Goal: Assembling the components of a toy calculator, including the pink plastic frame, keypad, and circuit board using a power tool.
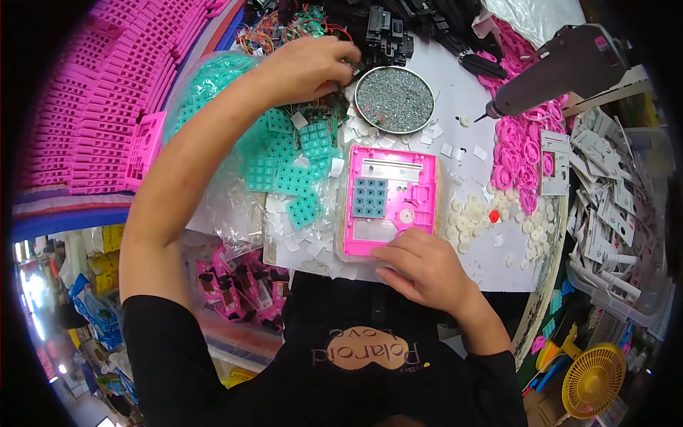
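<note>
A pink plastic casing [430, 188] lies open side up in front of me on a clear-wrapped block. In it sit a teal rubber keypad [369, 198], a clear window strip and a small white wheel [406, 215]. My right hand [427, 270] is at the casing's lower right edge, its bent fingers gripping the rim. My left hand [313, 71] is stretched far forward over a heap of circuit boards with wires [295, 30]. Its fingers are curled together beside a dark green piece; what they hold is partly hidden.
A round tin of small screws [395, 99] stands behind the casing. Teal keypads [295, 178] spill from a plastic bag at left. Stacked pink casings [78, 107] fill the far left. An electric screwdriver [555, 75] hangs at right, above pink rings [516, 153] and white discs [466, 220].
</note>
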Demonstrator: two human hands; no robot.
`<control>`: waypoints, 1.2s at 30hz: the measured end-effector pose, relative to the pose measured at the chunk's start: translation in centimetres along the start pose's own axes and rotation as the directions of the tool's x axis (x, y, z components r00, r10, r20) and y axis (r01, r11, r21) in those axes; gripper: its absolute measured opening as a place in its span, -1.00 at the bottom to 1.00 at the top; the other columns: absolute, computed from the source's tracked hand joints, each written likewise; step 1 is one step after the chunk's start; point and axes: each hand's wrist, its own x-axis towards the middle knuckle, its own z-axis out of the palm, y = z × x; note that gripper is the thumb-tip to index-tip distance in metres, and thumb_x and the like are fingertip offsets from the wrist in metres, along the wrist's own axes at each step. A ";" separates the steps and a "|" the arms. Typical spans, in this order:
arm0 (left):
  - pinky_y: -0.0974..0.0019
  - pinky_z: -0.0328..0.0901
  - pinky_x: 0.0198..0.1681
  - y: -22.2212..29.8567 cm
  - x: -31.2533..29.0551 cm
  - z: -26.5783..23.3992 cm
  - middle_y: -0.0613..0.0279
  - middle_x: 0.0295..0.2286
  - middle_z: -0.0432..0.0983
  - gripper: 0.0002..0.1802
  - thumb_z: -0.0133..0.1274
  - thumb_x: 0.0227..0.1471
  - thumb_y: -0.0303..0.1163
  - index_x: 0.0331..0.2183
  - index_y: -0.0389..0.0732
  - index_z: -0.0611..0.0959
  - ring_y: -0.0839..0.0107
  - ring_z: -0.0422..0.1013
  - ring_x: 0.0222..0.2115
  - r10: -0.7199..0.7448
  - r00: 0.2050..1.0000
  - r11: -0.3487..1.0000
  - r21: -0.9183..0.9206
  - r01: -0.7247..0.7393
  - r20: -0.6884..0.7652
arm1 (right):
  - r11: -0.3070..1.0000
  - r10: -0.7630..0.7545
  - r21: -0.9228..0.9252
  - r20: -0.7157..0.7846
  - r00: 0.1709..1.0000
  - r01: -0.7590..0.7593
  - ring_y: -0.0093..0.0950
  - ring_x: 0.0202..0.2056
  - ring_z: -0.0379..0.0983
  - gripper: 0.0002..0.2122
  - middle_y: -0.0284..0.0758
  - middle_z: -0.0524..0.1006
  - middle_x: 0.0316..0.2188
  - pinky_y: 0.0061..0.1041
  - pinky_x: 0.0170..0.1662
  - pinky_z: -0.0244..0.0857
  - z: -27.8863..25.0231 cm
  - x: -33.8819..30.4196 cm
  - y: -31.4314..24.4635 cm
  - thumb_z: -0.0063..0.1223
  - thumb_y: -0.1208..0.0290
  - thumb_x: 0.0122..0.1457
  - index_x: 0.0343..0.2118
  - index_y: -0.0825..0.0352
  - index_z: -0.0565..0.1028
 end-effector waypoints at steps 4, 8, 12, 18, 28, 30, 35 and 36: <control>0.22 0.41 -0.20 -0.2 -4.3 -1.0 0.37 -0.18 0.62 -0.76 0.28 -0.14 -0.44 -0.30 -0.08 0.72 0.27 0.52 -0.24 0.038 0.990 0.989 0.144 -0.018 -0.134 | 1.000 -0.013 0.020 -0.018 1.000 0.013 -0.28 -0.37 0.50 -0.72 -0.29 0.56 -0.40 -0.34 -0.31 0.39 1.0 -0.6 0.3 0.35 0.49 -0.02 -0.20 0.30 0.59; 0.30 0.42 -0.28 -0.5 -5.3 -2.1 0.29 -0.27 0.67 -0.79 0.26 -0.01 -0.52 -0.24 -0.15 0.73 0.34 0.57 -0.34 -0.151 0.884 0.989 -0.072 0.133 -0.442 | 1.000 -0.014 0.016 0.004 1.000 0.014 -0.28 -0.36 0.50 -0.73 -0.30 0.57 -0.40 -0.34 -0.30 0.40 1.4 -0.5 0.0 0.35 0.49 -0.01 -0.20 0.30 0.59; 0.48 0.41 -0.33 -2.9 -6.4 -5.4 0.20 -0.33 0.64 -0.86 0.17 0.20 -0.50 -0.20 -0.32 0.65 0.47 0.57 -0.35 -0.843 0.459 0.478 -0.782 0.400 -0.281 | 0.999 -0.035 0.034 0.014 0.999 0.034 -0.28 -0.37 0.51 -0.74 -0.31 0.57 -0.40 -0.35 -0.32 0.40 1.4 -0.1 -0.5 0.34 0.50 -0.01 -0.21 0.29 0.60; 0.39 0.51 -0.32 0.2 -6.4 -7.4 0.07 -0.31 0.65 -0.84 0.11 0.23 -0.51 -0.18 -0.41 0.62 0.33 0.62 -0.32 -0.890 0.183 0.438 -0.894 0.092 -0.417 | 0.988 -0.067 0.139 -0.051 0.996 0.073 -0.35 -0.36 0.55 -0.74 -0.28 0.61 -0.37 -0.39 -0.35 0.40 0.1 0.5 0.0 0.33 0.50 0.01 -0.19 0.35 0.62; 0.15 0.50 -0.12 19.5 -11.0 -5.5 -0.11 -0.09 0.60 -0.56 0.29 -0.09 -0.68 -0.12 -0.19 0.61 0.05 0.60 -0.14 -0.394 0.779 0.907 -0.344 0.243 -0.488 | -0.126 0.235 0.984 0.150 0.960 -0.123 -0.42 -0.20 0.56 -0.61 -0.21 0.58 -0.12 -0.37 -0.11 0.47 3.8 5.3 1.7 0.00 0.23 0.38 0.10 0.44 0.43; 0.10 0.44 -0.03 21.6 -11.9 -3.8 -0.11 0.00 0.52 -0.60 0.25 -0.03 -0.66 -0.10 -0.22 0.61 0.04 0.54 -0.06 -0.550 0.647 0.807 -0.536 0.248 -0.529 | -0.001 0.216 0.990 0.136 0.967 -0.139 -0.45 -0.21 0.55 -0.67 -0.24 0.58 -0.16 -0.37 -0.12 0.47 4.0 5.2 2.2 0.00 0.29 0.38 0.05 0.45 0.45; 0.16 0.38 0.00 25.4 -8.7 -3.9 -0.01 0.01 0.46 -0.71 0.10 0.17 -0.55 -0.04 -0.33 0.57 0.17 0.49 -0.08 -0.973 0.221 0.009 -0.976 -0.217 -0.058 | 0.262 0.209 0.964 -0.010 0.978 -0.046 -0.50 -0.22 0.53 -0.78 -0.28 0.57 -0.20 -0.44 -0.13 0.44 5.2 5.1 1.4 0.02 0.46 0.34 -0.04 0.45 0.50; 0.20 0.39 -0.04 25.8 -8.4 -3.9 0.03 -0.04 0.50 -0.72 0.07 0.22 -0.52 -0.03 -0.36 0.57 0.24 0.50 -0.13 -0.970 0.228 -0.151 -0.947 -0.285 0.086 | 0.326 0.246 0.945 -0.061 0.967 -0.023 -0.51 -0.22 0.53 -0.80 -0.28 0.57 -0.20 -0.46 -0.12 0.43 5.8 5.0 0.6 0.03 0.48 0.33 -0.05 0.45 0.50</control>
